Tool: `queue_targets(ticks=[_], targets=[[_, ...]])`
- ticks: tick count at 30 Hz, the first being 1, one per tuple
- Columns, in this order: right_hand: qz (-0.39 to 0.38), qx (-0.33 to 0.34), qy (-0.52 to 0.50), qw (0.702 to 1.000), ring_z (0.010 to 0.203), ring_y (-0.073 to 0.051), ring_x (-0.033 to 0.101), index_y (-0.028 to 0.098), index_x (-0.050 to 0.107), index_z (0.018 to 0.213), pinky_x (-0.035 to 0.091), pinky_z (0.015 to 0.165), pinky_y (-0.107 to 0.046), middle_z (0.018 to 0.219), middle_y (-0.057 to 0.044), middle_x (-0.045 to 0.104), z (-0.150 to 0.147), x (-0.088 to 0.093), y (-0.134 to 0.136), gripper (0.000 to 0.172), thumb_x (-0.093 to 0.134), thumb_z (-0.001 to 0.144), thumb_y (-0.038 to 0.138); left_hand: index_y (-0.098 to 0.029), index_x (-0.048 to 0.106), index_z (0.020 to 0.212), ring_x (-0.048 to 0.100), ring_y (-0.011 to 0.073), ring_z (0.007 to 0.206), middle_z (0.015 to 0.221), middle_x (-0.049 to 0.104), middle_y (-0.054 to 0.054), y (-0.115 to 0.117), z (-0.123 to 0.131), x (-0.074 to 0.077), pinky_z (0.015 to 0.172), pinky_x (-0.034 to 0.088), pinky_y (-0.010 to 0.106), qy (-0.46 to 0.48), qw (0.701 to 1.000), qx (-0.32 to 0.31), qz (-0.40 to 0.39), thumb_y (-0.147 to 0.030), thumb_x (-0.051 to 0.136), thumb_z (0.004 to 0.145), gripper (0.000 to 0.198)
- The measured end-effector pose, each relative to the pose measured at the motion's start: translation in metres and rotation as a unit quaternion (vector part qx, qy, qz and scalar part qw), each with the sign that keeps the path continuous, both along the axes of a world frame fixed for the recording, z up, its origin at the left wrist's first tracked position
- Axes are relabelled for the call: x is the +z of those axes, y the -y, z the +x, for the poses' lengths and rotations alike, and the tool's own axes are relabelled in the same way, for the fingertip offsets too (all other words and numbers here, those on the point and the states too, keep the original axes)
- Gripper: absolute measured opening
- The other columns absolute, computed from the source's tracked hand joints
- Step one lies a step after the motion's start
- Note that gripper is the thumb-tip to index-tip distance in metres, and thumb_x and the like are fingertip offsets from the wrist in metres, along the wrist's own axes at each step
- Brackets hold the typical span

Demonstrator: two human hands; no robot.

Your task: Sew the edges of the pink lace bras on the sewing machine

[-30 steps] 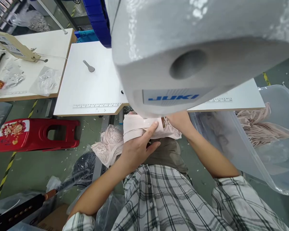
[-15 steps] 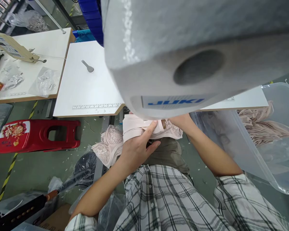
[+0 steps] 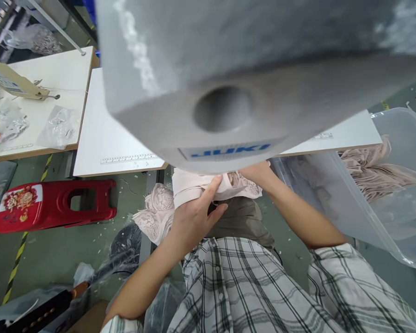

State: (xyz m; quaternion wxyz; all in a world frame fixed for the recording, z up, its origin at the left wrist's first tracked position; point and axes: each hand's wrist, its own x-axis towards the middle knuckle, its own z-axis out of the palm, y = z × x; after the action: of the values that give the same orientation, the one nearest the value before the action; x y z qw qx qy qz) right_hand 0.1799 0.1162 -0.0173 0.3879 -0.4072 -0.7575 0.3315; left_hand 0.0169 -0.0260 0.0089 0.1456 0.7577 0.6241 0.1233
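A pale pink lace bra (image 3: 190, 182) lies across my lap at the table's front edge, just under the sewing machine head. My left hand (image 3: 192, 217) grips its band, index finger on top of the fabric and thumb standing apart below; the other fingers are hidden by the cloth. At the bra's right side, my right hand (image 3: 258, 175) holds the lace edge, with its fingertips mostly hidden by the machine and fabric. More lace bra cups (image 3: 156, 208) hang to the left of my left hand. The needle area is out of sight behind the grey machine head (image 3: 152, 125).
A white sewing table (image 3: 104, 138) with a printed ruler spans the front. On the right stands a clear plastic bin (image 3: 377, 222) holding pink fabric pieces (image 3: 370, 171). A red stool (image 3: 55, 203) is on the floor at left, near another table (image 3: 62, 69).
The view has shifted slightly, so the machine head appears farther left and covers more of the table. Both hands keep their hold on the bra with hardly any movement.
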Motion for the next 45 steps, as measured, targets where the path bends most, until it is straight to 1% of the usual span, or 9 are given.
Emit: queue_targets(ticks=[4, 7, 14, 21, 33, 36, 40, 42, 45], targets=[[-0.023, -0.015, -0.038, 0.999, 0.085, -0.020, 0.059, 0.021, 0.063, 0.089, 0.056, 0.078, -0.038, 0.103, -0.007, 0.065, 0.001, 0.003, 0.006, 0.016, 0.056, 0.091, 0.036, -0.019, 0.045, 0.148, 0.048, 0.0086, 0.040, 0.061, 0.063, -0.003, 0.002, -0.005, 0.002, 0.044, 0.033, 0.019, 0.010, 1.000, 0.016, 0.003, -0.051, 0.048, 0.099, 0.058], [-0.040, -0.054, -0.090, 0.994, 0.090, -0.019, 0.062, 0.021, 0.065, 0.097, 0.055, 0.081, -0.035, 0.116, -0.008, 0.065, 0.004, -0.001, 0.013, 0.020, 0.057, 0.091, 0.039, -0.021, 0.047, 0.147, 0.053, 0.0090, 0.045, 0.075, 0.070, 0.000, 0.004, -0.005, 0.002, 0.044, 0.034, 0.019, 0.011, 1.000, 0.011, 0.020, -0.050, 0.049, 0.099, 0.056], [-0.096, -0.064, -0.135, 0.984, 0.083, -0.017, 0.062, 0.022, 0.062, 0.096, 0.053, 0.083, -0.034, 0.097, -0.004, 0.066, 0.013, -0.005, 0.027, 0.027, 0.059, 0.091, 0.048, -0.019, 0.051, 0.145, 0.062, 0.0136, 0.059, 0.078, 0.071, 0.004, 0.004, -0.004, 0.003, 0.049, 0.042, 0.019, -0.010, 0.998, 0.005, 0.056, -0.048, 0.051, 0.098, 0.054], [-0.121, -0.055, -0.162, 0.978, 0.087, -0.018, 0.060, 0.023, 0.061, 0.096, 0.051, 0.086, -0.035, 0.097, -0.004, 0.063, 0.016, -0.011, 0.037, 0.030, 0.061, 0.090, 0.052, -0.018, 0.050, 0.145, 0.068, 0.0199, 0.076, 0.088, 0.074, 0.009, 0.003, 0.002, 0.002, 0.051, 0.044, 0.021, -0.030, 0.996, -0.014, 0.085, -0.044, 0.057, 0.096, 0.056], [-0.160, -0.032, -0.192, 0.968, 0.085, -0.016, 0.058, 0.022, 0.060, 0.096, 0.048, 0.079, -0.032, 0.099, -0.004, 0.060, 0.021, -0.015, 0.058, 0.028, 0.061, 0.090, 0.050, -0.017, 0.049, 0.144, 0.071, 0.0217, 0.084, 0.098, 0.074, 0.012, 0.001, 0.013, 0.007, 0.061, 0.052, 0.023, -0.033, 0.996, -0.030, 0.078, -0.040, 0.055, 0.098, 0.052], [-0.169, -0.029, -0.203, 0.964, 0.084, -0.016, 0.059, 0.022, 0.060, 0.097, 0.049, 0.079, -0.032, 0.100, -0.004, 0.061, 0.021, -0.015, 0.063, 0.026, 0.062, 0.089, 0.048, -0.016, 0.038, 0.149, 0.071, 0.0202, 0.076, 0.096, 0.074, 0.011, 0.004, 0.013, 0.004, 0.059, 0.051, 0.023, -0.023, 0.996, -0.022, 0.080, -0.044, 0.052, 0.099, 0.059], [-0.193, -0.032, -0.222, 0.955, 0.083, -0.016, 0.060, 0.022, 0.058, 0.096, 0.050, 0.076, -0.031, 0.097, -0.004, 0.062, 0.020, -0.013, 0.068, 0.027, 0.065, 0.086, 0.047, -0.012, 0.008, 0.157, 0.069, 0.0182, 0.067, 0.116, 0.070, 0.021, 0.009, 0.013, 0.000, 0.054, 0.051, 0.025, -0.014, 0.995, 0.009, 0.102, -0.054, 0.048, 0.099, 0.082], [-0.199, -0.032, -0.229, 0.952, 0.081, -0.016, 0.060, 0.022, 0.057, 0.096, 0.051, 0.076, -0.031, 0.097, -0.004, 0.062, 0.019, -0.012, 0.070, 0.028, 0.066, 0.085, 0.046, -0.010, 0.002, 0.157, 0.071, 0.0203, 0.072, 0.128, 0.063, 0.027, 0.010, 0.012, 0.000, 0.056, 0.053, 0.027, -0.016, 0.994, 0.009, 0.109, -0.055, 0.047, 0.098, 0.086], [-0.197, -0.033, -0.234, 0.952, 0.080, -0.016, 0.059, 0.021, 0.057, 0.096, 0.051, 0.078, -0.032, 0.096, -0.003, 0.062, 0.017, -0.010, 0.074, 0.028, 0.068, 0.082, 0.044, -0.009, -0.001, 0.157, 0.072, 0.0292, 0.095, 0.134, 0.058, 0.030, 0.010, 0.013, -0.001, 0.068, 0.058, 0.034, -0.016, 0.995, 0.009, 0.103, -0.053, 0.048, 0.099, 0.089]])
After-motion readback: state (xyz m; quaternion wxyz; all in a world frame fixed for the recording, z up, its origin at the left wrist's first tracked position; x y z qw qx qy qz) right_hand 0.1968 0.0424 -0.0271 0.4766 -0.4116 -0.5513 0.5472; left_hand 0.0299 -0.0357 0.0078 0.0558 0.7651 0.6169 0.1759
